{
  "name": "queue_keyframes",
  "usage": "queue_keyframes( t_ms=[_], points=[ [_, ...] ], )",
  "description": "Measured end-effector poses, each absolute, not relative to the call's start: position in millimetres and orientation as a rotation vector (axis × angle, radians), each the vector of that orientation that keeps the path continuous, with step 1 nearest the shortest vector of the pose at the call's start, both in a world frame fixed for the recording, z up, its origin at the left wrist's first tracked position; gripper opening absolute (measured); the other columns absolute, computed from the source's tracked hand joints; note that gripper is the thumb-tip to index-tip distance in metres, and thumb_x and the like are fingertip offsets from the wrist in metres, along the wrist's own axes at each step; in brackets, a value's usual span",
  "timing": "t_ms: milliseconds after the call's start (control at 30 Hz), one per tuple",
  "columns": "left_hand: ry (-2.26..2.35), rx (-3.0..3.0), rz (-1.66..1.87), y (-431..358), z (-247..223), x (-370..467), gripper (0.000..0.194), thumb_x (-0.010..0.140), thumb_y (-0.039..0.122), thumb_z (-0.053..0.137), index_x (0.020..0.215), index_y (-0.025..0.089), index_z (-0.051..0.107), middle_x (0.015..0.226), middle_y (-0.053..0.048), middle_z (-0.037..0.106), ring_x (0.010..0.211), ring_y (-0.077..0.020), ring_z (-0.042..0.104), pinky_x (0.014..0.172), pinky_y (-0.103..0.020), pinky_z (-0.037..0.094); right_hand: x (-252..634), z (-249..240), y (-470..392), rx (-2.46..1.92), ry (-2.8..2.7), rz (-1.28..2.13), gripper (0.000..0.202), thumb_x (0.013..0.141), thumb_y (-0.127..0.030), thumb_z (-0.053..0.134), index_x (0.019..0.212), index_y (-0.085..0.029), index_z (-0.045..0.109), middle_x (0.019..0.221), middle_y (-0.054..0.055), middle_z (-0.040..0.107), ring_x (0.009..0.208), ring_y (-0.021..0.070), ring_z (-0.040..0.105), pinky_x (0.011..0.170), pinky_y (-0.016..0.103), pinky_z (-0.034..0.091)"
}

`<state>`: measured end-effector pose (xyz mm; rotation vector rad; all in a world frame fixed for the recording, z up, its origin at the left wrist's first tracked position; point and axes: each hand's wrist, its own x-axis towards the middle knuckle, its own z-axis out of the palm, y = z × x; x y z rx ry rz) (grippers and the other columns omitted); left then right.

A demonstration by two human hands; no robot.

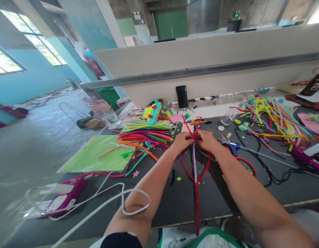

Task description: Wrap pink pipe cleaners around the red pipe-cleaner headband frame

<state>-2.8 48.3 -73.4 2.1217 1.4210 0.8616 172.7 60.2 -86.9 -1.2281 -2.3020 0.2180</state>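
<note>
My left hand (183,142) and my right hand (206,140) meet over the middle of the dark table, their fingers pinched around the upper part of a pipe-cleaner piece. Pink ends (187,124) stick up above the fingers in a V. Below them runs a lilac fuzzy stem (195,162), flanked by a curved red pipe cleaner (184,166) on either side. These join a thicker red stem (197,206) that reaches toward my body past the table edge. My fingertips partly hide the join. A small pale block (187,128) lies just behind my hands.
Left of my hands lie a bundle of pipe cleaners (146,136) and a green sheet in plastic (94,153). A white cable (97,203) loops over my left forearm. To the right are a blue glue gun (233,148), black cords and a tangled pipe-cleaner pile (273,117). A phone (182,96) leans on the partition.
</note>
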Motion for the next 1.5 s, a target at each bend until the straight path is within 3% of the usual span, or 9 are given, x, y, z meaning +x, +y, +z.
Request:
queue_keyframes(
  t_ms=[233,400,600,867,1233,1500],
  points=[
    [1.364,2.152,0.893,48,-78,-5,0.009,0.073,0.020,0.061,0.070,0.014,0.066,0.066,0.002,0.060,0.064,-0.0109,0.052,0.063,-0.022,0.038,174,-92,63,-1.139,-2.197,0.573,0.028,0.076,-0.018,0.059,0.104,-0.019,0.061,0.081,0.003,0.071,0.075,0.0182,0.065,0.068,0.027,0.046],
    [1.334,2.161,0.920,49,-81,-7,0.009,0.073,0.020,0.061,0.071,0.014,0.067,0.069,0.001,0.063,0.067,-0.0115,0.054,0.064,-0.022,0.039,172,-95,67,-1.153,-1.976,0.836,0.022,0.077,-0.031,0.060,0.096,-0.019,0.065,0.075,0.001,0.069,0.069,0.0167,0.063,0.065,0.026,0.047],
    [1.348,2.095,0.950,49,-83,-7,0.007,0.072,0.018,0.062,0.071,0.015,0.068,0.070,0.000,0.065,0.067,-0.0119,0.056,0.065,-0.022,0.041,173,-106,78,-1.289,-1.888,0.686,0.010,0.074,-0.025,0.061,0.079,-0.019,0.067,0.066,0.001,0.066,0.062,0.0159,0.058,0.059,0.026,0.043],
    [1.423,1.888,0.977,50,-86,-8,0.009,0.070,0.019,0.065,0.075,0.013,0.070,0.075,-0.003,0.069,0.070,-0.0136,0.060,0.070,-0.024,0.045,177,-119,83,-1.221,-1.928,0.565,0.009,0.071,-0.015,0.059,0.070,-0.020,0.066,0.074,0.002,0.068,0.072,0.0185,0.061,0.071,0.031,0.046],
    [1.589,1.960,0.926,52,-90,-9,0.013,0.072,0.024,0.063,0.070,0.013,0.069,0.067,-0.001,0.066,0.066,-0.0135,0.059,0.061,-0.023,0.041,172,-114,79,-0.971,-1.984,0.518,0.009,0.065,-0.011,0.062,0.062,-0.019,0.064,0.083,0.005,0.065,0.084,0.0207,0.061,0.083,0.037,0.047],
    [1.712,2.125,0.922,55,-102,1,0.007,0.071,0.023,0.064,0.068,0.017,0.067,0.071,-0.003,0.068,0.071,-0.0173,0.061,0.070,-0.029,0.043,159,-107,71,-1.064,-2.115,0.353,0.005,0.066,-0.015,0.070,0.067,-0.020,0.070,0.092,0.007,0.068,0.092,0.0227,0.060,0.086,0.037,0.046]
  ],
)
